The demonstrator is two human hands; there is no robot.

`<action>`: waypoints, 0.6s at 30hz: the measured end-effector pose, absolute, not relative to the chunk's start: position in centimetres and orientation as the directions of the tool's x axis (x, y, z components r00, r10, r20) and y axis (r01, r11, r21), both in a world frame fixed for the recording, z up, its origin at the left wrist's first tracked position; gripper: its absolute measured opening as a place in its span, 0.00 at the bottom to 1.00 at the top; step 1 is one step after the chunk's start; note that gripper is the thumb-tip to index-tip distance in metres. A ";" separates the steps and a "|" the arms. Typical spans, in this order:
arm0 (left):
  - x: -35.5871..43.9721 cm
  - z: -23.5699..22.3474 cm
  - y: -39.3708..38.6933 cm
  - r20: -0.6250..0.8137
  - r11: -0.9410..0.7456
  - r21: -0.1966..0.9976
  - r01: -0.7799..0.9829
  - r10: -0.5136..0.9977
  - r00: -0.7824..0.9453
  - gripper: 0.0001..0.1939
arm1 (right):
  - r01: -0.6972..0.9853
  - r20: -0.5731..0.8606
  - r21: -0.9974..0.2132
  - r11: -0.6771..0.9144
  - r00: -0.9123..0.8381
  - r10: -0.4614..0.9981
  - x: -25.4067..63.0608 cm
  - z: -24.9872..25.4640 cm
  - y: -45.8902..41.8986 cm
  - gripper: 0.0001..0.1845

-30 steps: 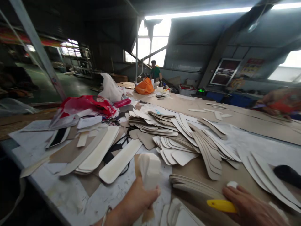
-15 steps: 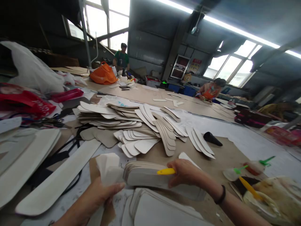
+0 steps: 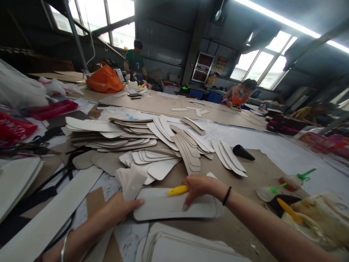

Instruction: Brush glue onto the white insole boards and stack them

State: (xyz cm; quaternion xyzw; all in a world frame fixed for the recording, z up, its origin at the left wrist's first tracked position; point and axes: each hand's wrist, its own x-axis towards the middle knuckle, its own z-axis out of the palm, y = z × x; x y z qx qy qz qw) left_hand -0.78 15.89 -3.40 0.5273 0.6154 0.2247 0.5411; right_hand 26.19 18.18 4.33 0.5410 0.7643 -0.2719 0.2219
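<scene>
My left hand [image 3: 120, 210] is closed on a folded white cloth [image 3: 131, 183] and rests at the left end of a stack of pale flat cut pieces [image 3: 163, 207] lying on the table. My right hand [image 3: 200, 186] grips a yellow-handled tool [image 3: 177, 190] while its fingers press down on the top piece of that stack. Beyond both hands lies a wide fanned heap of similar pale pieces [image 3: 141, 140].
More stacked pieces [image 3: 180, 247] lie at the near edge. Long white strips [image 3: 46, 222] and black straps are on the left. A black cone [image 3: 242, 153], glue bottles with green caps [image 3: 297, 180] and a yellow brush [image 3: 289, 209] sit right. Other people [image 3: 135, 60] work at the far end.
The view swung right. My right hand lifted the stack of pieces, then laid it flat on the table; my left hand kept the cloth and moved to the stack's left end.
</scene>
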 end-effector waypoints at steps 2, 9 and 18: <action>-0.8 -3.3 16.3 -0.453 0.345 0.821 0.454 0.879 0.151 0.18 | 0.941 -0.613 -0.131 0.311 -0.323 0.721 26.1 4.1 18.6 0.34; -0.8 -2.3 16.3 -0.482 0.332 0.793 0.510 0.854 0.194 0.20 | 0.930 -0.368 -0.074 0.361 -0.361 0.856 27.0 4.0 17.7 0.32; -1.8 1.2 14.3 -0.402 0.318 0.867 0.384 0.901 0.162 0.23 | 0.968 -0.079 -0.168 0.184 -0.200 0.977 28.7 6.5 11.4 0.13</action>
